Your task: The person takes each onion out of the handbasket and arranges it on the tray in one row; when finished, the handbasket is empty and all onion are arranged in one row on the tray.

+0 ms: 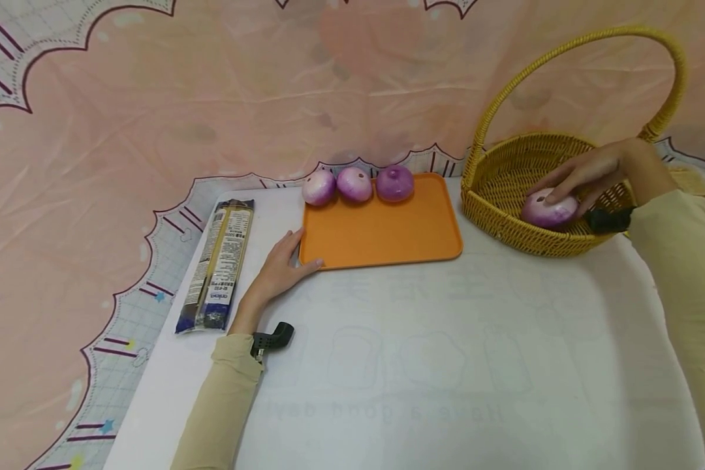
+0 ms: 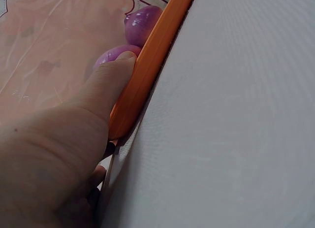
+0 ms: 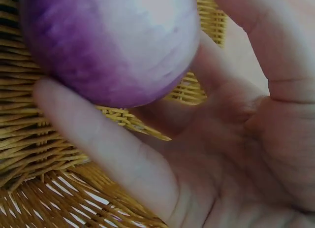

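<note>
My right hand [image 1: 593, 171] reaches into the yellow wicker basket [image 1: 540, 243] and holds a purple-and-white onion [image 1: 549, 210] by its sides. Seen from the right wrist, the onion [image 3: 113, 46] sits between spread fingers, clear of the palm. At the left end of the orange tray [image 1: 382, 235], my left hand [image 1: 279, 267] touches the near corner, thumb along the front rim and fingers against the side. In the left wrist view that thumb [image 2: 110, 78] lies straight on the tray's rim. A row along the tray's back edge holds a left onion [image 1: 318, 187], a middle onion [image 1: 354, 185] and a darker right onion [image 1: 395, 183].
A long plastic pack [image 1: 217, 264], blue at its near end, lies left of the tray. The basket's tall arched handle [image 1: 576, 46] rises over the right arm. Behind the white table [image 1: 423, 365] hangs a pink patterned cloth [image 1: 258, 91].
</note>
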Available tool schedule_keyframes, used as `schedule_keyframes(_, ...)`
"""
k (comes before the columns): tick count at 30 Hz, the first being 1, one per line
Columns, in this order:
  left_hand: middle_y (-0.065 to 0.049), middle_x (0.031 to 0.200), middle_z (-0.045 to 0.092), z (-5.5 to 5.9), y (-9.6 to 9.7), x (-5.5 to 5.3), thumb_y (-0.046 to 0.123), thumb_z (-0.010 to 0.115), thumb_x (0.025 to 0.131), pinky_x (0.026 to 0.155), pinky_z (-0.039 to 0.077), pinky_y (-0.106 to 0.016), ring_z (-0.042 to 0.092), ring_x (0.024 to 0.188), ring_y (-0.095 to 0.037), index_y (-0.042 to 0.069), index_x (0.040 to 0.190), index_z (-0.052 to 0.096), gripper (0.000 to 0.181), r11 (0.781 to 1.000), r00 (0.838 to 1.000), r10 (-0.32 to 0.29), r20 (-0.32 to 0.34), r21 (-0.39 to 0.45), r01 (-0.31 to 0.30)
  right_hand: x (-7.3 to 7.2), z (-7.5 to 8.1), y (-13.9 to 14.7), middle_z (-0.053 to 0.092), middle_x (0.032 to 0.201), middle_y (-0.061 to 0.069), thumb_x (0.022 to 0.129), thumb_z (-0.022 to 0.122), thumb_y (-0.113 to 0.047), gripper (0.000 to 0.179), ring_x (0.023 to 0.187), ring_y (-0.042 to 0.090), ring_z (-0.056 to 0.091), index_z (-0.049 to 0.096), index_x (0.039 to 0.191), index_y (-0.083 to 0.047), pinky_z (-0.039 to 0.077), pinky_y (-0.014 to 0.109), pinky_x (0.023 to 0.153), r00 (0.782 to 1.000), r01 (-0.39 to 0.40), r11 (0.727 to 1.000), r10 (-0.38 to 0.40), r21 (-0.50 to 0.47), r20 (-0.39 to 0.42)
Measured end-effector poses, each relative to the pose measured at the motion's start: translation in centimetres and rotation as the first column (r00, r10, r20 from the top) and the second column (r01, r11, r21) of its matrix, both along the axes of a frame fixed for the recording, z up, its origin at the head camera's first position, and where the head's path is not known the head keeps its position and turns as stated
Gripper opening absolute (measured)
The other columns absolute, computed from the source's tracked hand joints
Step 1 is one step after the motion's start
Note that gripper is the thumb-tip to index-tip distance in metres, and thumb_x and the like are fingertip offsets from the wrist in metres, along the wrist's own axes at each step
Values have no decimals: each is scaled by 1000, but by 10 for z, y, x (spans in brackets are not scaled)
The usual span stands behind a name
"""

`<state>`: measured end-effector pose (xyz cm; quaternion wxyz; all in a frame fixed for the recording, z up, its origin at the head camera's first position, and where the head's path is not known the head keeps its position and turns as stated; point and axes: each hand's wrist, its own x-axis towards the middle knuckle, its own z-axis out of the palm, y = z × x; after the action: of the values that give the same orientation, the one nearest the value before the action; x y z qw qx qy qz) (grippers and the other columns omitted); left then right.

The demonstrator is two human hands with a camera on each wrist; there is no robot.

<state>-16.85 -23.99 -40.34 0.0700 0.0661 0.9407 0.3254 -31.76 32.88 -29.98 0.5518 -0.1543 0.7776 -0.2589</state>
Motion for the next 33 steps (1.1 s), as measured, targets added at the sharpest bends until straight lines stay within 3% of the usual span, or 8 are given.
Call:
schedule_keyframes(8, -15, 162, 18, 0, 0, 0, 46, 67, 88, 122, 14, -54, 10, 152, -33, 13, 156, 20, 89, 1000, 1000, -1, -2, -5, 1, -3, -3, 13, 18, 151, 26, 104, 41, -29, 61, 120, 15, 49, 16, 156, -11, 51, 33, 98, 1000, 18, 998, -18, -54, -2)
schedule_keyframes(14, -16, 162, 18, 0, 0, -1, 48, 66, 88, 122, 14, -55, 11, 152, -33, 13, 156, 19, 90, 1000, 1000, -3, -1, -13, 3, -6, -3, 19, 22, 149, 22, 105, 40, -27, 57, 122, 9, 50, 15, 156, -27, 49, 30, 101, 1000, 26, 993, -26, -117, -1)
schedule_keyframes(20, -16, 162, 18, -1, -1, -1, 48, 66, 88, 122, 13, -55, 11, 152, -32, 14, 156, 20, 90, 1000, 1000, 0, 2, 1, 0, -6, -5, 21, 18, 149, 19, 104, 42, -22, 61, 120, 4, 52, 9, 156, -20, 49, 32, 103, 995, 82, 981, -91, -178, -46)
schedule_keyframes(22, -16, 162, 19, -1, 0, -1, 47, 67, 88, 122, 13, -54, 11, 152, -32, 13, 156, 20, 89, 1000, 1000, 1, -1, 3, -1, -5, -6, 20, 18, 149, 14, 104, 42, -22, 60, 119, 2, 53, 12, 155, -23, 49, 34, 103, 991, 108, 974, -121, -201, -55)
schedule_keyframes(28, -16, 162, 18, -1, 0, -1, 46, 67, 88, 122, 13, -54, 11, 152, -33, 12, 156, 20, 89, 1000, 1000, -4, -2, 0, 4, 2, -6, 19, 34, 134, -14, 106, 37, -18, 51, 118, -1, 53, 25, 150, -41, 52, 34, 100, 985, 110, 937, -147, -332, -89)
schedule_keyframes(33, -16, 162, 18, 0, -1, -1, 46, 66, 88, 122, 13, -55, 10, 152, -33, 13, 156, 20, 89, 1000, 1000, 0, 2, -3, 0, 6, -5, 15, 35, 138, -14, 106, 30, -14, 53, 118, 2, 51, 19, 155, -32, 53, 37, 97, 984, 85, 877, -148, -474, -99)
